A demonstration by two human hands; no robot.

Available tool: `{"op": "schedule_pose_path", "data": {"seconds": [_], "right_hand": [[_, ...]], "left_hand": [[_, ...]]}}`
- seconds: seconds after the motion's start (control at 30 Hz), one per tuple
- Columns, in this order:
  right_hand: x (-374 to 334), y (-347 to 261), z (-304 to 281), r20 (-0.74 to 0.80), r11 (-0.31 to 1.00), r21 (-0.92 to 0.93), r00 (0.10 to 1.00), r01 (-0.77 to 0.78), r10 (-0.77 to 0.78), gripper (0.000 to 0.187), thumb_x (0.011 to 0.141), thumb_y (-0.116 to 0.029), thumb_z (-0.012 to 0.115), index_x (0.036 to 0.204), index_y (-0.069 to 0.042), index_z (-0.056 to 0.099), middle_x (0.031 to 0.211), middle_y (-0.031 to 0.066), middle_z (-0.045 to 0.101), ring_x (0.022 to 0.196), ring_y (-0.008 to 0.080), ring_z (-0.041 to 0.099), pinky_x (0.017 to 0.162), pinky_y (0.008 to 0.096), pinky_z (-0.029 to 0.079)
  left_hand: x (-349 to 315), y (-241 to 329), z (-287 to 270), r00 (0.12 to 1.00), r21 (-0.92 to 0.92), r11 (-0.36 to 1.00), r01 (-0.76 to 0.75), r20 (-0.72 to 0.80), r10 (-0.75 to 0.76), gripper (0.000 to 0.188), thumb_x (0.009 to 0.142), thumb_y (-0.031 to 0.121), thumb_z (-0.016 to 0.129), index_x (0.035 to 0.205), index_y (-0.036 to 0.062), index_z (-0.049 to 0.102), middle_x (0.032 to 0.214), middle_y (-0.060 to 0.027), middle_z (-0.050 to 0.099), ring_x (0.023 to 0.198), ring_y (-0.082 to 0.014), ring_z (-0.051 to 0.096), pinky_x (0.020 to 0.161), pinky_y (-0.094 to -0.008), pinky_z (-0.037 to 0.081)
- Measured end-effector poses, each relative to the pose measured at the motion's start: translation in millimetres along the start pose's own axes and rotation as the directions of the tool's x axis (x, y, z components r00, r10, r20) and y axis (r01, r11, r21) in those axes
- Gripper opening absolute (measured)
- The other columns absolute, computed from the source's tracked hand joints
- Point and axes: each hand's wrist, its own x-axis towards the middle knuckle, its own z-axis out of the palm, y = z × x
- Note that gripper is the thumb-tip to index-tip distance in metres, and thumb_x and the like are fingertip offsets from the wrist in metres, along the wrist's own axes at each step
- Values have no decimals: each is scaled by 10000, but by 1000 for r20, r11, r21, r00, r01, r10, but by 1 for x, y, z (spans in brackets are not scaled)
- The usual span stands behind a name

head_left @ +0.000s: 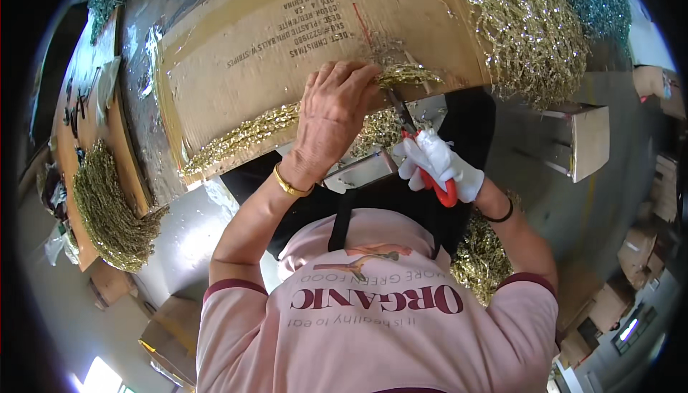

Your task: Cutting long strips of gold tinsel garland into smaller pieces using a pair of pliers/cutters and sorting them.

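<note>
Left hand (331, 113): bare, centre of the frame — fingers closed on the gold tinsel (258, 126).
Right hand (441, 163): white-gloved, right of centre, wrapped round red-handled scissors (405, 117) pointing up toward the tinsel.
Gold tinsel: along the cardboard's (236, 70) lower edge, left of centre to centre.
Tinsel heap (534, 34): upper right.

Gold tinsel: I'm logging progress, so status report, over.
Left hand holding gold tinsel over cardboard. Gloved right hand gripping red-handled cutters, tips near tinsel. Tinsel pile off to the right, apart from both hands.
</note>
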Motion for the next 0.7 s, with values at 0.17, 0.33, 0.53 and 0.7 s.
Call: {"op": "schedule_pose_path", "data": {"seconds": [0.17,0.33,0.53,0.7], "right_hand": [[-3,2,-1,20,999,25,999,35,-35,309,863,-409,539,867,-108,467,682,-44,430,547,42,417,514,170,377],[-5,-6,1,39,999,-34,999,9,-8,316,856,-408,550,876,-101,476,709,-41,450,584,40,443,539,181,401],[-3,-3,8,30,997,60,998,51,-53,288,861,-393,548,880,-113,480,713,-42,458,592,34,443,541,183,404],[2,3,7,48,998,48,998,30,-32,265,875,-374,532,887,-112,490,707,-32,475,555,44,443,533,187,403]], "left_hand": [[-3,-5,9,999,43,999,-6,-34,7,192,756,69,618,947,56,617,920,-56,590,833,-246,537,735,-341,415],[-6,-6,10,999,41,999,-15,-37,17,183,751,61,622,933,67,620,893,-41,582,802,-233,527,706,-334,400],[-6,-8,12,998,-3,1000,-24,-58,24,180,735,40,632,912,69,620,880,-38,576,783,-226,520,696,-327,394],[-5,-8,11,998,-29,1000,-13,-69,11,175,717,35,644,888,68,625,863,-38,580,775,-223,520,693,-325,394]]}}
